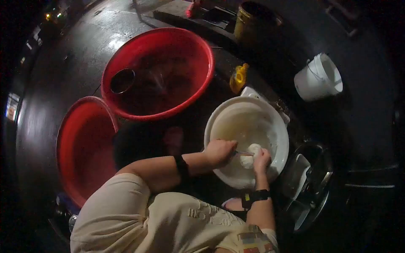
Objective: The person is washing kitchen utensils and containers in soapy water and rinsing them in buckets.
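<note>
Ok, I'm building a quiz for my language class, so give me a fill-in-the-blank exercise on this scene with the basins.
1. The left hand and the right hand meet at a small pale object inside a basin coloured ___.
2. The larger tub and the smaller tub on the left are both ___.
3. The bottle standing between the larger tub and the basin is ___.

Missing words: white; red; yellow.

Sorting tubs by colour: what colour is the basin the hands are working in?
White basin, head view.
</note>
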